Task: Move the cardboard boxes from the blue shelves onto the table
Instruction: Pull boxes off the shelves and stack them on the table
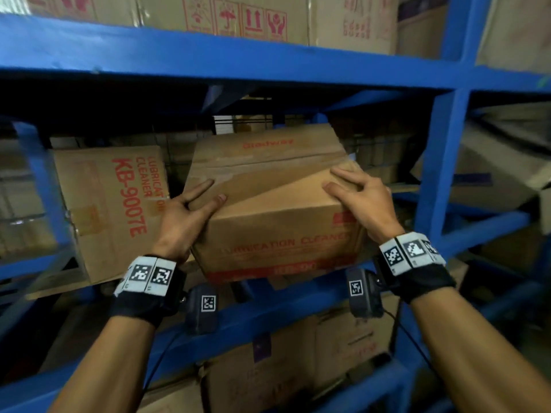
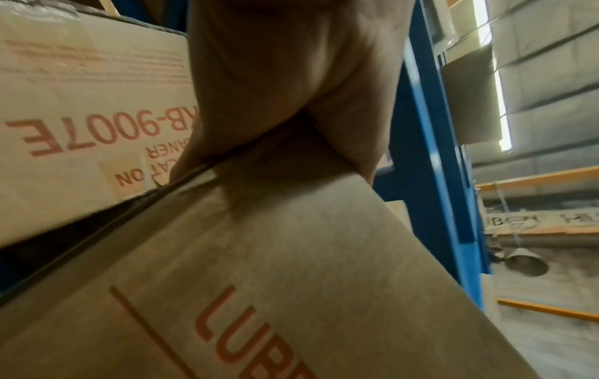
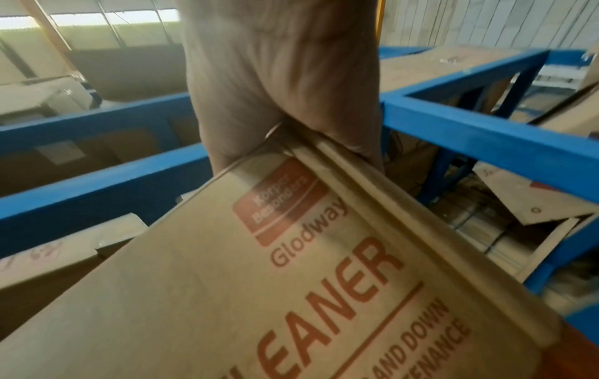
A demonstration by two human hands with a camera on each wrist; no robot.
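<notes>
Middle level of the blue shelves (image 1: 226, 59); cardboard box (image 1: 277, 222) with red "LUBRICATION CLEANER" print sitting tilted there, near face toward the camera, bottom edge right at the front rail; left hand (image 1: 182, 216) clamped on its upper left corner, thumb and fingers laid over the top flap, palm down the side; right hand (image 1: 362, 201) wrapped over the upper right corner the same way, fingers spread on the top; both wrists strapped with black bands and checkered tags. Just to the left, a second box (image 1: 110, 210) marked "KB-9007E", stood on end and leaning, close beside the held one; more cartons (image 1: 238, 22) on the level above and (image 1: 298, 362) on the level below; crumpled cardboard in the next bay over to the right.
</notes>
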